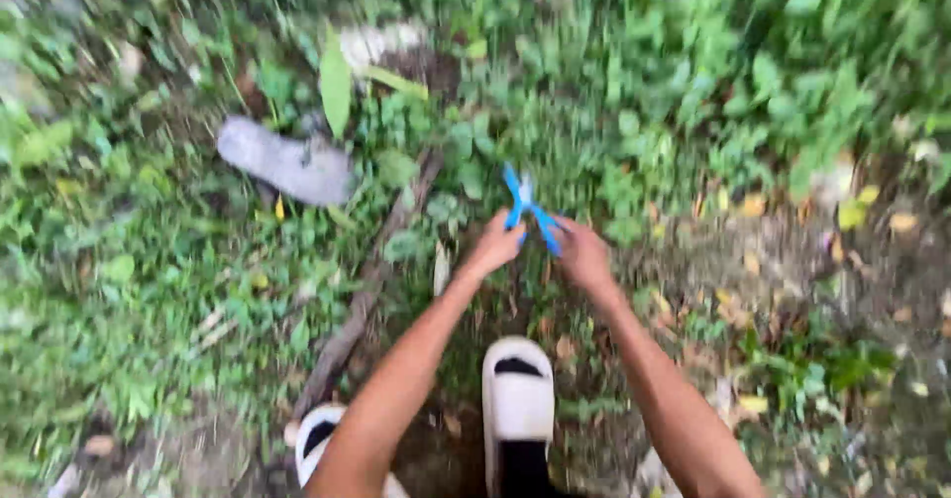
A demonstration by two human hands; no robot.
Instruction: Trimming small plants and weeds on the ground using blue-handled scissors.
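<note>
The left hand (495,245) and the right hand (581,255) each grip a blue handle of the shears (525,206) above the weeds (594,131).

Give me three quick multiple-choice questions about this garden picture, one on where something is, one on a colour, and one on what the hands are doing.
1. Where does the grey stone lie?
A. Right of the hands
B. Up and left of the hands
C. Under the shoes

2. What colour are the handles of the tool?
A. Blue
B. Red
C. Black

3. How is the tool held?
A. In one hand only
B. It lies on the ground
C. One handle in each hand

Answers:
1 B: the grey stone sits among the weeds, up and left of the hands.
2 A: the tool is bright blue.
3 C: the left hand and the right hand each grip a handle.
</note>
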